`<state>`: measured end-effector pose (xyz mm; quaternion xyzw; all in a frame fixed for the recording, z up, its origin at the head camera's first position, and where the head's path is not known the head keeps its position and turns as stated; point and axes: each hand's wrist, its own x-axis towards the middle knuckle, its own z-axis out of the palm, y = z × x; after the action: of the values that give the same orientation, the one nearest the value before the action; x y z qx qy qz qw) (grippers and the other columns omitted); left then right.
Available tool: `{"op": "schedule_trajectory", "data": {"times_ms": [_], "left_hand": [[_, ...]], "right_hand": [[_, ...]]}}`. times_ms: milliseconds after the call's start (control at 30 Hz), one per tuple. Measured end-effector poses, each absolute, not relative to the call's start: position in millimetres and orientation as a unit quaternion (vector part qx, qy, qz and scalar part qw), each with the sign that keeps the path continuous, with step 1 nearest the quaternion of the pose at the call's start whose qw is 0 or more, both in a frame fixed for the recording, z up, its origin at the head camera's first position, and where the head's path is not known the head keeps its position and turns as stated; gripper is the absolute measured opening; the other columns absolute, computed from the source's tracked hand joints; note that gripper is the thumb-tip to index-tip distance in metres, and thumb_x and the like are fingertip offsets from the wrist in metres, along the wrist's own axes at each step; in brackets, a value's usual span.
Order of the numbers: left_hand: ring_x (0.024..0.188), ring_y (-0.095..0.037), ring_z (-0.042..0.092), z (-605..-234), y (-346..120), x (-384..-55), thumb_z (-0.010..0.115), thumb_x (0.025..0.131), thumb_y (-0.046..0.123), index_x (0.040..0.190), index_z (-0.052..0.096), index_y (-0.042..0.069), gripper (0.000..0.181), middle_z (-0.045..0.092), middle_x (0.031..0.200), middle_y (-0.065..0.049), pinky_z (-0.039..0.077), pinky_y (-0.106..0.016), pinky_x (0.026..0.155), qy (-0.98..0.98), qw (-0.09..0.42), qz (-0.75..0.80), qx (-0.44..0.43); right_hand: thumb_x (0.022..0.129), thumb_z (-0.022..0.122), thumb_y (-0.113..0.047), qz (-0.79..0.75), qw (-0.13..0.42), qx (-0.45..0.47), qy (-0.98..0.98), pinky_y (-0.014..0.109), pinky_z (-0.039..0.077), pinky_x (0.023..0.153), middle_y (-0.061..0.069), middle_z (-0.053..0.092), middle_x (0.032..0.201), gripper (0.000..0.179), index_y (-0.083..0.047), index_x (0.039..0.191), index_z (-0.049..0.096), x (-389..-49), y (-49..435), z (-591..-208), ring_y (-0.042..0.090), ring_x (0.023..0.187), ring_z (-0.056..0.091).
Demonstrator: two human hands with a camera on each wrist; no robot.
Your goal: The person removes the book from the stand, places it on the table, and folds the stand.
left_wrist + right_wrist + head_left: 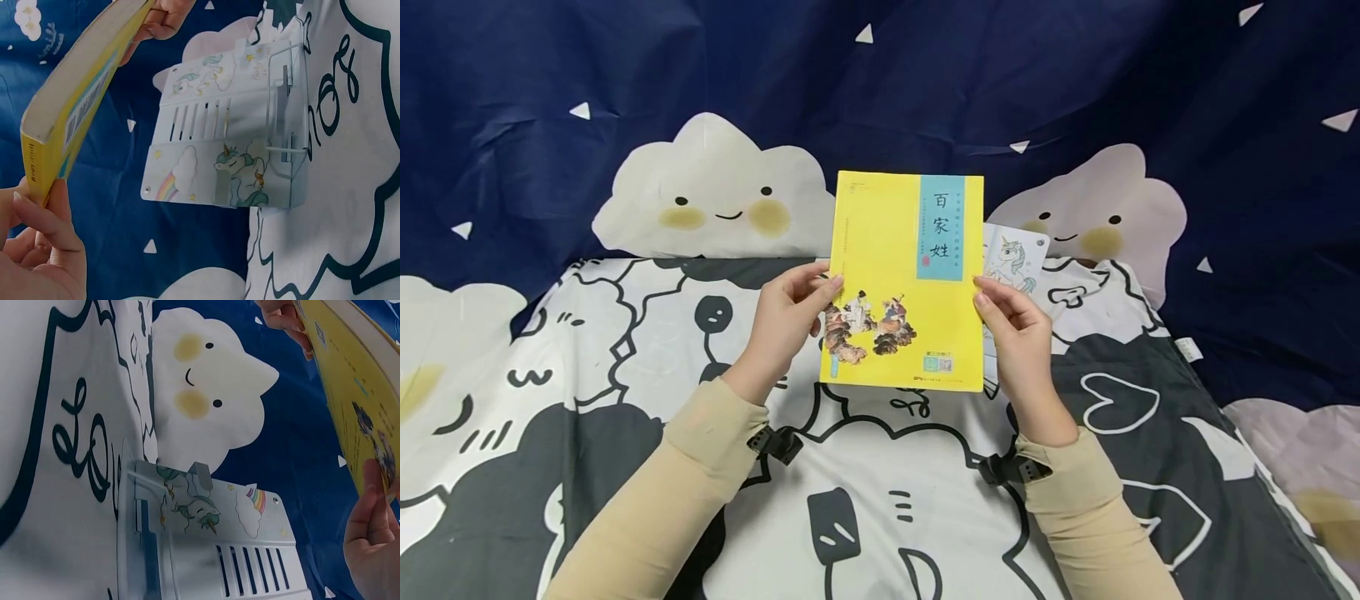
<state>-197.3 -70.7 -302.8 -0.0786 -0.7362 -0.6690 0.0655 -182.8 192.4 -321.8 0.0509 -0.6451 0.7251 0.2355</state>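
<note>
A yellow book [880, 242] with a blue title panel is held upright between both hands, its front cover facing the head camera. My left hand [784, 325] pinches its left edge, thumb on the cover and fingers behind. At the right edge, the right hand [1021, 342] grips it the same way. The book's thick page block and yellow cover [36, 162] show in the left wrist view, held closed above the cloth. Behind it stands a pale metal book stand [250, 119] with unicorn and rainbow prints, slots and a wire bar; the book mostly hides this stand from the head view.
A white cloth [865, 467] with black cartoon drawings covers the surface under the hands. At the back hangs a dark blue curtain [925, 83] with smiling clouds and small white triangles. Each wrist wears a black strap with a small camera [782, 444].
</note>
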Motion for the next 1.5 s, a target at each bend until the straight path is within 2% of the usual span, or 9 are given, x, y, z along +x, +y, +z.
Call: {"op": "schedule_trajectory", "data": {"times_ms": [200,400,633,800,1000,1133,1333,1500], "left_hand": [[0.063,-0.008,0.052,-303,-81,-192,0.064,0.098,0.022,0.144,0.05,0.019,0.049,0.069,0.094,0.008,0.042,-0.021,0.051,-0.723,0.075,-0.679,-0.101],[0.077,-0.011,0.055,-304,-90,-187,0.06,0.1,0.028,0.14,0.058,0.018,0.041,0.065,0.1,-0.001,0.046,-0.02,0.06,-0.744,0.082,-0.655,-0.102],[0.092,-0.011,0.06,-307,-101,-188,0.058,0.101,0.038,0.139,0.059,0.019,0.043,0.064,0.117,-0.009,0.051,-0.016,0.071,-0.764,0.068,-0.638,-0.073],[0.095,-0.009,0.062,-311,-109,-188,0.058,0.099,0.042,0.14,0.059,0.019,0.046,0.065,0.124,-0.011,0.052,-0.015,0.073,-0.772,0.065,-0.63,-0.058],[0.092,-0.006,0.065,-317,-121,-186,0.059,0.099,0.043,0.141,0.057,0.019,0.049,0.066,0.122,-0.011,0.054,-0.014,0.072,-0.774,0.063,-0.629,-0.05],[0.091,-0.005,0.066,-321,-129,-185,0.058,0.099,0.045,0.142,0.056,0.019,0.051,0.066,0.122,-0.01,0.056,-0.015,0.073,-0.77,0.056,-0.634,-0.045],[0.091,-0.001,0.066,-328,-139,-182,0.057,0.099,0.045,0.143,0.055,0.019,0.051,0.066,0.124,-0.009,0.056,-0.015,0.073,-0.775,0.056,-0.629,-0.03],[0.086,0.0,0.066,-336,-148,-180,0.057,0.1,0.044,0.144,0.054,0.017,0.052,0.065,0.122,-0.006,0.056,-0.015,0.071,-0.775,0.054,-0.629,-0.024]], "right_hand": [[0.094,0.064,0.002,0.722,0.217,0.068,-0.654,0.015,0.054,0.074,-0.006,0.07,0.093,0.024,0.006,0.116,0.068,-179,187,-320,0.007,0.08,0.062],[0.096,0.062,-0.003,0.705,0.196,0.081,-0.677,0.016,0.054,0.075,-0.008,0.069,0.092,0.028,0.009,0.121,0.065,-174,182,-319,0.007,0.08,0.062],[0.099,0.06,-0.01,0.687,0.168,0.087,-0.702,0.017,0.055,0.077,-0.01,0.069,0.093,0.03,0.006,0.124,0.064,-173,174,-318,0.008,0.083,0.063],[0.099,0.06,-0.012,0.675,0.143,0.089,-0.718,0.017,0.054,0.079,-0.011,0.067,0.091,0.031,0.005,0.125,0.064,-174,168,-318,0.007,0.083,0.062],[0.099,0.06,-0.01,0.671,0.115,0.103,-0.725,0.017,0.055,0.08,-0.01,0.067,0.095,0.031,0.007,0.125,0.063,-176,160,-320,0.006,0.085,0.063],[0.098,0.061,-0.008,0.67,0.1,0.099,-0.729,0.018,0.055,0.079,-0.004,0.068,0.099,0.029,0.005,0.123,0.065,-179,153,-324,0.007,0.086,0.063],[0.098,0.061,-0.009,0.661,0.074,0.103,-0.739,0.019,0.056,0.079,0.017,0.067,0.112,0.029,0.004,0.124,0.065,-181,143,-328,0.007,0.087,0.063],[0.099,0.06,-0.011,0.647,0.052,0.105,-0.753,0.018,0.055,0.08,0.022,0.066,0.118,0.03,0.003,0.126,0.064,-181,135,-332,0.005,0.089,0.063]]}}
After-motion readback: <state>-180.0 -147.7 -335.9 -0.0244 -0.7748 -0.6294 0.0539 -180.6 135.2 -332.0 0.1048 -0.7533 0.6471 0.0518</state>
